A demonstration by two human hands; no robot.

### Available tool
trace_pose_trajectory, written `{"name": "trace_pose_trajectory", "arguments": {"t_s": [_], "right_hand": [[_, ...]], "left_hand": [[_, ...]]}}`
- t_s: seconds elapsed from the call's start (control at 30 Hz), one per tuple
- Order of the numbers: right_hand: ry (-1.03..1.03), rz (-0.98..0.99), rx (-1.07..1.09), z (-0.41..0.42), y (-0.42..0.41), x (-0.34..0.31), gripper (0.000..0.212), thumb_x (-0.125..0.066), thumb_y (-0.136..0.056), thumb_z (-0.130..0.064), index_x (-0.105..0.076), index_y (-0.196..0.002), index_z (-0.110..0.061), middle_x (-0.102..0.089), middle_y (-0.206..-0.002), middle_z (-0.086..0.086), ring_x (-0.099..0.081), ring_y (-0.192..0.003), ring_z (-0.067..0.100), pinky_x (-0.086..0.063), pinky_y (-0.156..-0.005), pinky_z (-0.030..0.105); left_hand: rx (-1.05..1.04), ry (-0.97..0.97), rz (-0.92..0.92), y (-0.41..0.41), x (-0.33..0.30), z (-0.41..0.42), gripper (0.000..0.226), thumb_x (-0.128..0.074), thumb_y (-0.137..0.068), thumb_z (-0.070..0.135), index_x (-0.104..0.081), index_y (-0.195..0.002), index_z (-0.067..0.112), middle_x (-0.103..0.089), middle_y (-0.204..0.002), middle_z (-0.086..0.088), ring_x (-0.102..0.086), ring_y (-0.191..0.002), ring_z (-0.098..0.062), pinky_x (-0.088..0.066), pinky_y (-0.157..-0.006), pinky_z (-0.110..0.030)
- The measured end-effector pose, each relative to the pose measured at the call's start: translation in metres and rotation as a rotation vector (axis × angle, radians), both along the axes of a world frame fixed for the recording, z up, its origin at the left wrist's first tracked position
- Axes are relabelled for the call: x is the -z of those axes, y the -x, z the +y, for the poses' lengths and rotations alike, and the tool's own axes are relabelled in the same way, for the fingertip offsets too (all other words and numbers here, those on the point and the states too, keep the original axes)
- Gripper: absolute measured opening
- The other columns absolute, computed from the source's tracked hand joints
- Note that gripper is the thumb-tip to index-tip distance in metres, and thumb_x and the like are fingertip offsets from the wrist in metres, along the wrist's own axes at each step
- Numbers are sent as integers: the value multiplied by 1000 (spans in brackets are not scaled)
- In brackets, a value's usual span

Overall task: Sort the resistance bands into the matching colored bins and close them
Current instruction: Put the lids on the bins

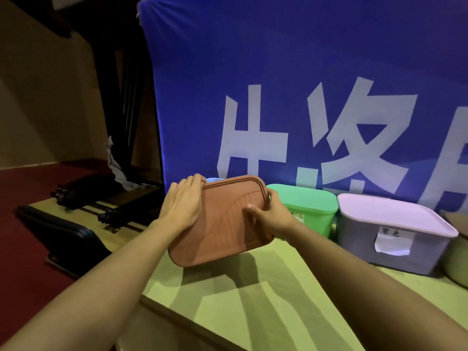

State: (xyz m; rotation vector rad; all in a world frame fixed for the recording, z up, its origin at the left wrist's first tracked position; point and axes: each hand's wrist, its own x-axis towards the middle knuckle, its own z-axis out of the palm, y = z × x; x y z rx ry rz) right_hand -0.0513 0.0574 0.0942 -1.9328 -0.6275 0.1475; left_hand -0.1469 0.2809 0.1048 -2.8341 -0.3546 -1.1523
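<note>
Fingers (195,181) of the left hand (181,206) and right hand (269,217) clamp a tilted red lid (220,229) above the table (253,287), near its back edge; green bin (307,206) and purple bin (395,231) look lidded, so closing seems nearly finished.

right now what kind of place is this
Probably a staged recording spot in a hall or gym, not a home: a big blue banner as backdrop, folded black stands on the red floor, and lidded colored bins on a yellow-green mat.
</note>
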Motion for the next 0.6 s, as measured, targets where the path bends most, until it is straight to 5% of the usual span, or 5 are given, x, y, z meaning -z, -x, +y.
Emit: {"name": "trace_pose_trajectory", "arguments": {"t_s": [0.1,0.27,0.4,0.6], "right_hand": [[-38,49,82,-1,-10,4,53,-69,-97,-31,-45,-141,-18,-62,-131,10,-65,-113,32,-54,-100,53],[-191,113,198,11,-26,7,47,-64,-100,-24,-44,-141,-13,-60,-133,12,-61,-116,32,-51,-103,53],[-284,114,341,26,-50,-2,55,-64,-100,-23,-34,-144,-11,-57,-136,18,-59,-118,36,-50,-103,54],[-329,152,421,56,-91,-20,49,-61,-99,-13,-27,-135,-10,-54,-125,18,-56,-106,33,-48,-105,53]], "left_hand": [[25,22,24,-12,-6,0,29,-28,-111,24,-53,-123,19,-63,-114,-4,-58,-100,-26,-34,-85,-39],[-99,330,-15,-35,7,2,53,-45,-105,46,-33,-149,20,-35,-147,-11,-38,-136,-35,-30,-113,-53],[-76,747,-143,-58,12,8,75,-66,-93,46,-29,-150,15,-25,-150,-17,-33,-140,-46,-34,-113,-51],[-25,809,-193,-102,1,29,72,-68,-94,35,-36,-152,8,-37,-151,-16,-46,-136,-38,-38,-111,-44]]}}
